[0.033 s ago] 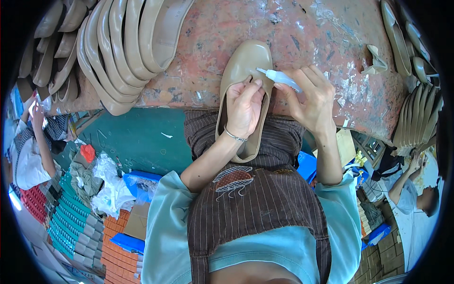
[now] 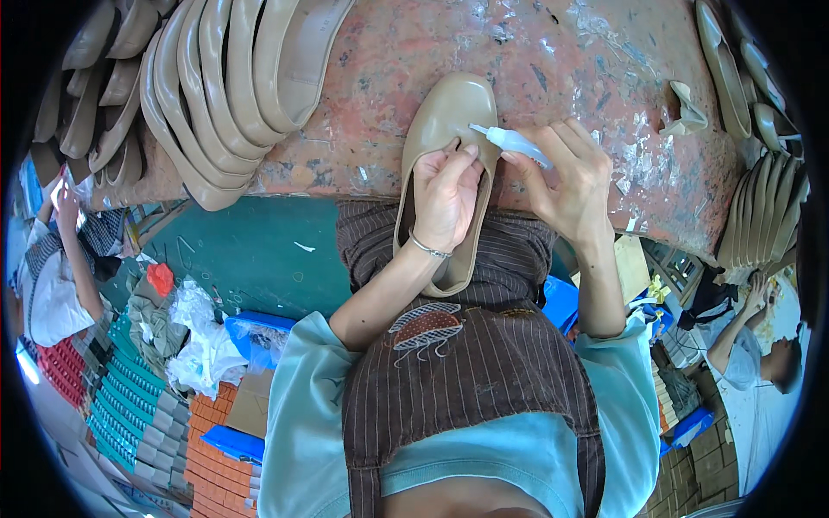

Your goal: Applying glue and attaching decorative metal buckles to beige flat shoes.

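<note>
Head view, reading left to right: I see a fanned stack of beige shoe uppers lying on the worn, paint-flecked red table, then the single beige flat shoe that hangs half over the table's near edge, toe on the top and heel over my lap. My left hand has its fingers closed, pinching the shoe's inner rim near the throat; my right hand grips a small clear glue bottle with its nozzle touching the same rim. I judge the shoe light, soft and floppy along its opening, firmer at the toe, so the rim or heel is the place to hold it; the bottle looks slick and squeezable. Further right another row of uppers leans upright. My left palm hides the spot under the nozzle, the heel interior is partly covered, and the fisheye rim cuts off both stacks.
</note>
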`<state>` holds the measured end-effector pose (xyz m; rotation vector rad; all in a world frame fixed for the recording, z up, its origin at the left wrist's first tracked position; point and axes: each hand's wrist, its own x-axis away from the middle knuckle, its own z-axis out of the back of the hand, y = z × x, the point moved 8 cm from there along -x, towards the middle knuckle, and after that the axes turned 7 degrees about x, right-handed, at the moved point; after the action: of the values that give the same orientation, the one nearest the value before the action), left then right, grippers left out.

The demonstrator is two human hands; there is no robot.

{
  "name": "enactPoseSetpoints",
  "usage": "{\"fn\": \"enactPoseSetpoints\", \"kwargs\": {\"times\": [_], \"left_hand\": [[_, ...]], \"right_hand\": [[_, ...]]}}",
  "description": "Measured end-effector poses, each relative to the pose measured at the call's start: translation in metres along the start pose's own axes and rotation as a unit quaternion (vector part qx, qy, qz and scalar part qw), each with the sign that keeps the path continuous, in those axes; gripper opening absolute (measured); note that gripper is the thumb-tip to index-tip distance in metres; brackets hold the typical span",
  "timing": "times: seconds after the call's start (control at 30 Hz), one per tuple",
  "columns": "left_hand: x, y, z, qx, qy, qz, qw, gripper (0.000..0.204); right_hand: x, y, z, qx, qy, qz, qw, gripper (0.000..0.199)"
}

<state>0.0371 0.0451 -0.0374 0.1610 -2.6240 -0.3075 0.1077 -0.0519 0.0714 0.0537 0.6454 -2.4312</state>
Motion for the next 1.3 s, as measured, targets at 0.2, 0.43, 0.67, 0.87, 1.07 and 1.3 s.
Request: {"fn": "enactPoseSetpoints", "kwargs": {"times": [0.2,0.43,0.67,0.87,1.07,1.3], "left_hand": [[-0.001,0.000,0.001,0.011,-0.019,-0.003,1.000,0.015],[0.000,-0.001,0.001,-0.002,-0.021,0.006,1.000,0.016],[0.002,0.000,0.005,0.015,-0.008,0.012,1.000,0.014],[-0.003,-0.001,-0.003,0.008,-0.005,0.011,1.000,0.010],[-0.002,-0.001,-0.002,0.017,-0.002,0.021,1.000,0.008],[0.006,0.002,0.005,0.020,0.049,0.015,0.998,0.011]], "right_hand": [[-0.005,-0.006,0.001,0.003,0.004,0.002,1.000,0.017],[-0.007,-0.012,-0.002,0.002,-0.009,0.009,1.000,0.018],[0.002,0.003,0.002,0.001,-0.009,-0.026,1.000,0.016],[0.028,0.087,-0.007,-0.298,0.118,-0.225,0.920,0.018],[-0.004,0.095,-0.008,-0.091,0.161,-0.131,0.974,0.025],[-0.003,0.099,-0.006,-0.111,0.130,-0.148,0.974,0.047]]}}
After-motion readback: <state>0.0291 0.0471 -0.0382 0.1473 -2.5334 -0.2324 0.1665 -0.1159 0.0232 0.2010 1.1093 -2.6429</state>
